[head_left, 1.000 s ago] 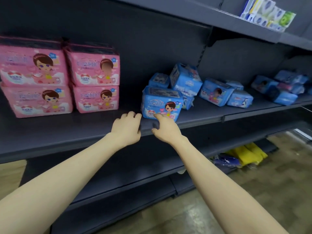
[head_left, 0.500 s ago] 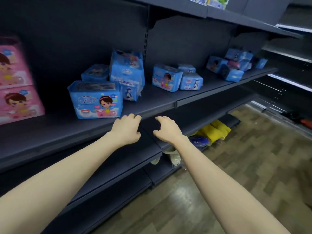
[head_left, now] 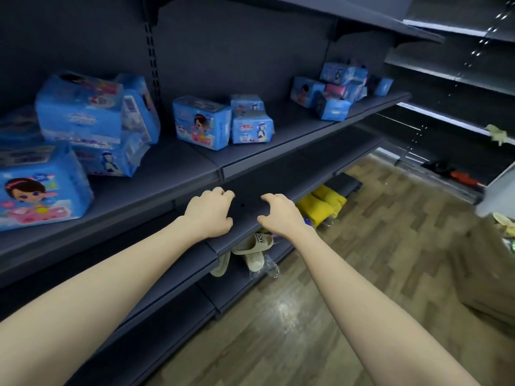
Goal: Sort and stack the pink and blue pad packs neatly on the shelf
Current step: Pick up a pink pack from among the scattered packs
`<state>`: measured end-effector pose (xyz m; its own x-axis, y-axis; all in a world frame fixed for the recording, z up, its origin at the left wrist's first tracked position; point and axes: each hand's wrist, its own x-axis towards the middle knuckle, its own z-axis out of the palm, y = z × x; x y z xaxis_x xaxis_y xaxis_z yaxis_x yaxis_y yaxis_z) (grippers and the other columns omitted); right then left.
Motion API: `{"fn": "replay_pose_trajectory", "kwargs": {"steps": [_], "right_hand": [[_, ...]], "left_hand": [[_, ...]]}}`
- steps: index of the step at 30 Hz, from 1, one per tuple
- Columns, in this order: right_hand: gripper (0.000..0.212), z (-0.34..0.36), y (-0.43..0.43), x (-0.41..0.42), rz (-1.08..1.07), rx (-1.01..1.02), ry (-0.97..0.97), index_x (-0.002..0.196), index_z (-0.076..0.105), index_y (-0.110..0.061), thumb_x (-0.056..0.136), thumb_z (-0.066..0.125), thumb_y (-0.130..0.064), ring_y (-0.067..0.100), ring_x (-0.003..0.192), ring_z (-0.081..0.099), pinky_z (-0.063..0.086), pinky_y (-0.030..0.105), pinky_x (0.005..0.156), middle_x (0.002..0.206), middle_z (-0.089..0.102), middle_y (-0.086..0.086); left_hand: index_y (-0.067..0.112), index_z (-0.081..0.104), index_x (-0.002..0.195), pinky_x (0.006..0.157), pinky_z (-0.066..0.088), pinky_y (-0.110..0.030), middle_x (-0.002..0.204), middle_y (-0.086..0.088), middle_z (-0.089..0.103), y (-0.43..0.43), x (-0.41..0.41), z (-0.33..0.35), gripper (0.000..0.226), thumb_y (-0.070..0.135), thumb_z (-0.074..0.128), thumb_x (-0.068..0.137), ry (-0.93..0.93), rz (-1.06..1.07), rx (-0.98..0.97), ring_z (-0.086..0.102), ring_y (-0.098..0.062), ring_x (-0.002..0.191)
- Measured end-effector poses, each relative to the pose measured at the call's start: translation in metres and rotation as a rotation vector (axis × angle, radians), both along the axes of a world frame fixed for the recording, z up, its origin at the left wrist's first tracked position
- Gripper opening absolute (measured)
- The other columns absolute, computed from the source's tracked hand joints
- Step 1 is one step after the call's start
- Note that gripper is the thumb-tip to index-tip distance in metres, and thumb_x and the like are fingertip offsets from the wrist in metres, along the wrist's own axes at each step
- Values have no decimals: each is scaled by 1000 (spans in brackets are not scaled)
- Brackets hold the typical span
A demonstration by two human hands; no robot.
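Left hand (head_left: pixel 209 215) and right hand (head_left: pixel 281 215), loosely curled and empty, leave front pack (head_left: pixel 39 190); blue packs (head_left: pixel 202 122) rightward await stacking.

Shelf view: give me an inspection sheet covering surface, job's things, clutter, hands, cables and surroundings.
Surface: dark shelf, bare between the pack groups.
Job's things: blue packs in a jumbled left heap, a middle cluster and a far pile; no pink stack in view.
Clutter: sandals and yellow bags down below.
Hands: left hand and right hand hold nothing, fingers loosely curled.
Cables: nothing seen.
Surroundings: wood-look floor; more shelving at right.
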<state>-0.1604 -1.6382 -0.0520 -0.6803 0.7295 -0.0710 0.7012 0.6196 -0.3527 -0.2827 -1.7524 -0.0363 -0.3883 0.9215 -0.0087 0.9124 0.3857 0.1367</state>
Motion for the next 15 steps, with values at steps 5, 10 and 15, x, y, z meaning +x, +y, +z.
{"fn": "replay_pose_trajectory", "kwargs": {"steps": [5,10,15], "right_hand": [[59,-4,33,30,-77,-2,12,141,38,-16,86,58,-23,31,127,42,43,36,96,138,44,13],[57,-6,59,61,-175,-32,5,141,39,-15,87,57,-23,31,125,43,42,36,96,134,45,14],[55,-11,84,84,-284,-55,-8,138,42,-18,86,57,-25,33,125,42,42,38,98,132,47,14]], "left_hand": [[15,39,135,87,46,-40,131,-8,45,45,20,-4,51,26,53,88,-1,-81,-10,48,-29,116],[14,41,133,84,47,-40,128,-8,46,85,40,-9,49,26,53,88,-13,-174,-25,51,-29,112],[14,42,131,85,47,-40,127,-9,46,123,55,-13,47,27,54,88,-6,-260,-36,50,-30,113]]}}
